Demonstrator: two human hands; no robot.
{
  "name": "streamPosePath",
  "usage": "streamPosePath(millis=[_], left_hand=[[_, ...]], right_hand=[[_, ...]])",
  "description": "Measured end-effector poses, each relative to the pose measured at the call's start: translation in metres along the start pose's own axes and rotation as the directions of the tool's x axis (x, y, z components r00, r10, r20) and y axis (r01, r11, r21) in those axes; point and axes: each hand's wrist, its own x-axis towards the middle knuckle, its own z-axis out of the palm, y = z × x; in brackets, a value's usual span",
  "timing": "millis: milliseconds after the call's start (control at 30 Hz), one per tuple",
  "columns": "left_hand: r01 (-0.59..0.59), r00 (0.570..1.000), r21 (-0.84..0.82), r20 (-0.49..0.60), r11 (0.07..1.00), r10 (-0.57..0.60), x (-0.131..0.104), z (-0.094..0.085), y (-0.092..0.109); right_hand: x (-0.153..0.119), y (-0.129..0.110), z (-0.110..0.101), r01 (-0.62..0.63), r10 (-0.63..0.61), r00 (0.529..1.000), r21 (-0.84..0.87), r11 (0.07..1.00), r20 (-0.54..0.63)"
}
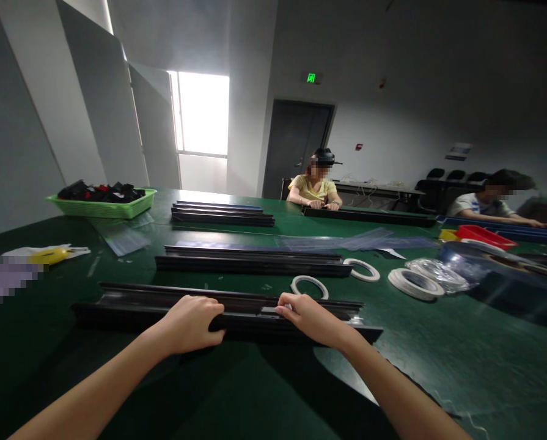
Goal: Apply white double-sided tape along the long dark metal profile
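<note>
A long black channel-shaped profile (117,316) lies crosswise on the green table in front of me. My left hand (191,324) grips its near wall left of the middle, thumb on my side and fingers over the top edge. My right hand (310,318) is closed in a pinch above the channel, right of the middle. At those fingertips a small light grey strip (268,311) shows against the dark profile; what exactly the fingers hold is too small to make out. Just behind the channel lies a white tape roll (308,279).
Beyond lie another black profile (250,265), a profile stack (222,217) and clear plastic strips (365,239). More tape rolls (408,291) sit at right, near a red tray (484,235). A green basket (117,211) of black parts stands far left. Two people work across the table.
</note>
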Motion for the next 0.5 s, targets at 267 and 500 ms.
streamPosePath(millis=[267, 500], left_hand=[[0.006, 1.000, -0.001, 0.010, 1.000, -0.006, -0.0013, -0.0014, 0.0013], [-0.007, 1.000, 0.018, -0.008, 1.000, 0.007, -0.0009, 0.0015, -0.0012]], right_hand=[[-0.0020, -0.0043, -0.0015, -0.026, 0.026, 1.000, -0.003, 1.000, 0.006], [-0.0003, -0.0010, 0.0001, -0.012, 0.012, 1.000, -0.017, 1.000, 0.000]])
